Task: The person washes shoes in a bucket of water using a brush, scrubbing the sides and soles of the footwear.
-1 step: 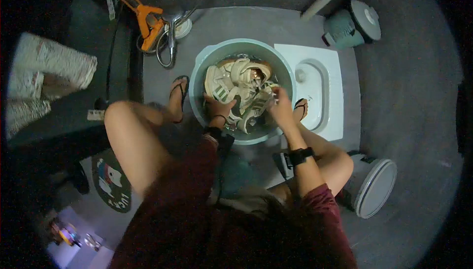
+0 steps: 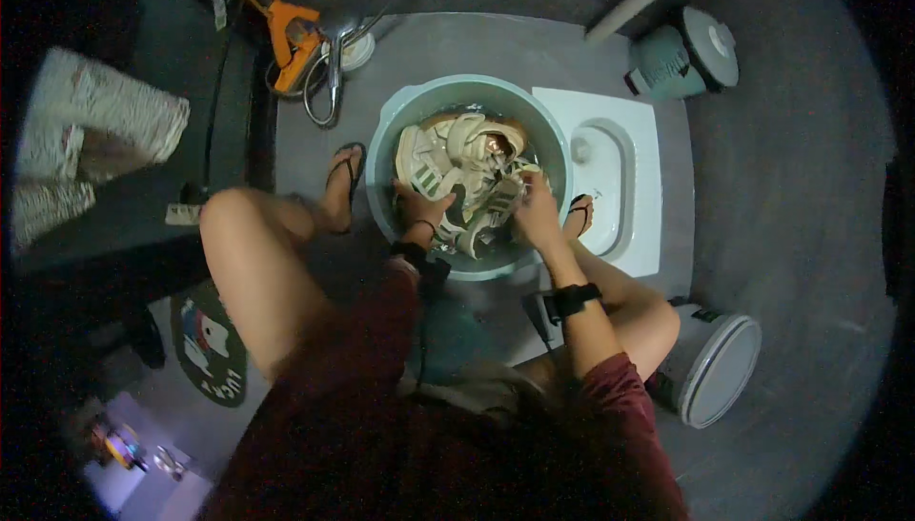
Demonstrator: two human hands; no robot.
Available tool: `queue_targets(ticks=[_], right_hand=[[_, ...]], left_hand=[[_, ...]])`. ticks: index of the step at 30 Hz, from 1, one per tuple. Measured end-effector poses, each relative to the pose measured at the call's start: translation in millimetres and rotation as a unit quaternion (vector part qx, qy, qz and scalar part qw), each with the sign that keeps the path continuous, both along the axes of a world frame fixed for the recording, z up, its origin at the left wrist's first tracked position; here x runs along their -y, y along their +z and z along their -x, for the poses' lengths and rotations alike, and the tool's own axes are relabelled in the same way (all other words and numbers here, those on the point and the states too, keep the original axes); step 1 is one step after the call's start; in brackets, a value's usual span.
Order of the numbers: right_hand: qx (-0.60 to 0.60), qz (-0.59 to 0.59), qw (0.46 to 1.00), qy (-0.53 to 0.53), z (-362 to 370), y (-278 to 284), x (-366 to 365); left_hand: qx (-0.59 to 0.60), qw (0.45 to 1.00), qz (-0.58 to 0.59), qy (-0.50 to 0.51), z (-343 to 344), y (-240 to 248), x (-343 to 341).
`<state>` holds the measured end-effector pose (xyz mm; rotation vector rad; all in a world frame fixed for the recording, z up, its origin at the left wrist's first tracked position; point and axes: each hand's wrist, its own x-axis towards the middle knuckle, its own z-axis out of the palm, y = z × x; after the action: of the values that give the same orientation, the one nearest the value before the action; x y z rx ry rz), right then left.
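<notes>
A round pale green basin (image 2: 389, 121) stands on the floor between my feet, with water and several shoes in it. They are cream sneakers; one at the left (image 2: 417, 159) has green stripes on its side. My left hand (image 2: 419, 208) grips the near striped sneaker (image 2: 467, 235) at its left end, thumb stretched across it. Over the right part of that shoe is my right hand (image 2: 537, 214), its fingers bent and closed. Something whitish shows at its fingertips, too small and blurred to name. Both wrists wear dark bands.
A white squat toilet (image 2: 646, 178) adjoins the basin on the right. A chrome shower head (image 2: 334, 92) on a hose and an orange-handled tool (image 2: 291, 35) are far left. Lidded buckets stand far right (image 2: 672, 63) and near right (image 2: 720, 368). A dark mat (image 2: 210, 354) lies near left.
My right hand has moved slightly down and left over the shoe. My left hand keeps its place on the sneaker.
</notes>
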<state>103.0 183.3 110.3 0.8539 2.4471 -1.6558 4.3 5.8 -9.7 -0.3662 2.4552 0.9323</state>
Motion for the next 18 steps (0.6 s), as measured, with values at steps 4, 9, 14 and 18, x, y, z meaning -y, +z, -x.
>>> queue_targets(ticks=[4,9,14,18], right_hand=[[-0.030,-0.380,0.913,0.146,3,-38,-41],[0.113,-0.413,0.876,0.223,67,-42,-55],[0.189,-0.447,0.817,0.310,57,-75,-84],[0.302,-0.471,0.810,0.174,20,-110,-136]], left_hand=[[0.165,0.986,-0.019,0.000,-17,-19,-45],[0.067,0.997,-0.012,0.033,-10,-31,-43],[0.089,0.992,0.078,0.041,-26,-68,-61],[0.137,0.982,-0.088,-0.094,-35,-153,-125]])
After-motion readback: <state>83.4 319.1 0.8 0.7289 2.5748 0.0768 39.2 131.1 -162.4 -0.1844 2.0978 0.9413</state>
